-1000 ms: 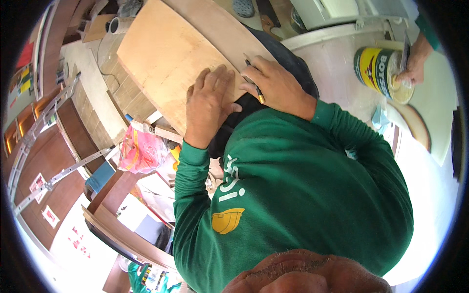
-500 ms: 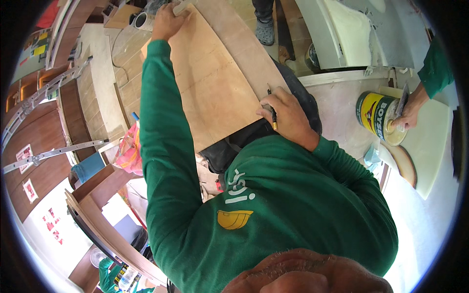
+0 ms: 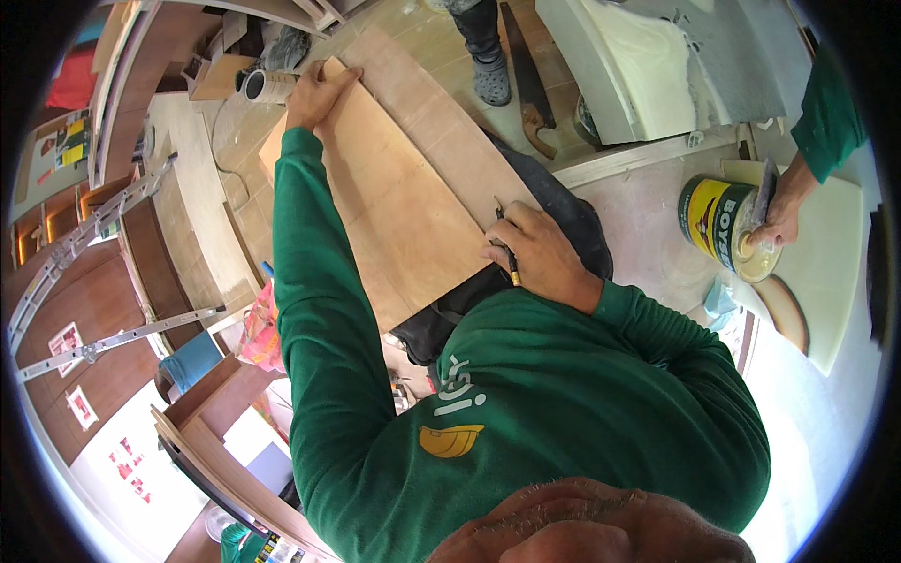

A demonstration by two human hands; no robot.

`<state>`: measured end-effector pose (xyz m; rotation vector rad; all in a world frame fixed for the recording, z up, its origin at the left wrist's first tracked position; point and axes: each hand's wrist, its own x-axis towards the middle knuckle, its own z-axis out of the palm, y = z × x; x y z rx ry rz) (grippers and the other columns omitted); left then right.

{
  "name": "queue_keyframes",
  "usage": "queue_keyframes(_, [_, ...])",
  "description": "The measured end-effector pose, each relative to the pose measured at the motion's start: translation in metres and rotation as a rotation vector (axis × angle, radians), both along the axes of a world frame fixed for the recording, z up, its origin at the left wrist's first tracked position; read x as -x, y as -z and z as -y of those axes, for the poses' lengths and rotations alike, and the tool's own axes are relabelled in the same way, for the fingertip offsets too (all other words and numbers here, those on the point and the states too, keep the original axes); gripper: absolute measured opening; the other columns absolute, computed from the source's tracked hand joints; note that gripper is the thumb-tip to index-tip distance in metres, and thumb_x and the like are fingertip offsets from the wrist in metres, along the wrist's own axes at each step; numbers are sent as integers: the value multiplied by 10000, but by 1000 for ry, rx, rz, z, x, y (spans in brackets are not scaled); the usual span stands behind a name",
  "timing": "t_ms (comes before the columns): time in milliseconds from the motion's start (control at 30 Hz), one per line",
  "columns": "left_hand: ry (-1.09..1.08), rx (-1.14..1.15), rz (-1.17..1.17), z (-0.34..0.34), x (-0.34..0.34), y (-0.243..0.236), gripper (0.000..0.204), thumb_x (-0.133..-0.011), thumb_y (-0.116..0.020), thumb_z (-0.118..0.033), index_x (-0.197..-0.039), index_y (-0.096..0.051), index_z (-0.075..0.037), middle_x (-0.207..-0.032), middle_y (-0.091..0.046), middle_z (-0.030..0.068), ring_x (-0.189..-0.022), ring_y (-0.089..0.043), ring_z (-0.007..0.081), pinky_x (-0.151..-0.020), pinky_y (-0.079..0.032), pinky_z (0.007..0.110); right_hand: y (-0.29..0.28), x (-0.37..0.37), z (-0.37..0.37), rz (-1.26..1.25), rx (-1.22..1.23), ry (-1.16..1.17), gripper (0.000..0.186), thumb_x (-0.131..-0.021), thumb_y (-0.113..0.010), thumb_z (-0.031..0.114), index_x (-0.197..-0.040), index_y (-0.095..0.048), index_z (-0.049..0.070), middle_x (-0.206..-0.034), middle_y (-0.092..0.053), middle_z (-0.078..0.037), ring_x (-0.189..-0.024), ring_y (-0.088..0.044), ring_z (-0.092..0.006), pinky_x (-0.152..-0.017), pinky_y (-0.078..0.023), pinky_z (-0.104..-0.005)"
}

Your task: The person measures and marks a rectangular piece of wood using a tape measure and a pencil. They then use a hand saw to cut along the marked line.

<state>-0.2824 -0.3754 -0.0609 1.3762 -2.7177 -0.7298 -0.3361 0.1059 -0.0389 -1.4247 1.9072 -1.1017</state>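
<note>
My left hand (image 3: 317, 94) is closed on the far end of a pale plywood panel (image 3: 385, 225), its arm stretched forward. This panel lies on a longer, greyer board (image 3: 450, 131) across my dark-trousered lap. My right hand (image 3: 535, 253) grips a black pencil (image 3: 512, 271) with a yellow band, tip upward, beside the panel's near right edge. A dark fabric item (image 3: 441, 319) shows beneath the panel's near end.
A handsaw (image 3: 523, 75) and another person's shod foot (image 3: 491, 80) are beyond the boards. At right, a co-worker's hand (image 3: 779, 220) holds a scraper at a paint can (image 3: 713, 216). A ladder (image 3: 56, 258) and pink bag (image 3: 261, 328) are at left.
My left hand moved from the panel's near middle to its far end and closed on it. My right hand, still holding the pencil, shifted slightly right and down.
</note>
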Motion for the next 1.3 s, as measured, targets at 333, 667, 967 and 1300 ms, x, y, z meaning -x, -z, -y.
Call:
queue_keyframes(333, [-2, -2, 11, 19, -6, 12, 977, -749, -832, -767, -1396, -720, -43, -1259, -787, 180, -1169, -749, 341, -1049, -540, 440, 4, 1, -2, 0, 2, -16, 192, -977, -765, 202, -1006, -655, 47, -1059, -543, -164, -1044, -606, -395, -917, -504, -528])
queue_keyframes(667, [41, 21, -33, 14, -1, 7, 938, -756, -862, -712, -1365, -727, -11, -1200, -794, 185, -1102, -763, 327, -1011, -558, 424, 3, 3, -2, 2, 14, -11, 209, -968, -766, 201, -1008, -654, 28, -1047, -541, -173, -1042, -602, -395, -931, -497, -527])
queue_keyframes(967, [23, -52, -85, 8, 0, 2, 895, -765, -899, -648, -1332, -735, 24, -1162, -800, 184, -1042, -776, 288, -954, -579, 401, 2, 1, -2, 13, 15, 2, 222, -975, -761, 218, -1013, -656, 26, -1061, -540, -176, -1042, -602, -393, -923, -494, -529])
queue_keyframes(1300, [18, -64, -66, 18, -14, 19, 1035, -771, -870, -756, -1413, -691, 36, -1257, -768, 214, -1147, -746, 334, -1021, -562, 414, -1, 0, -1, -3, 45, 14, 241, -978, -809, 244, -1046, -674, 56, -1050, -555, -161, -965, -615, -397, -877, -512, -507])
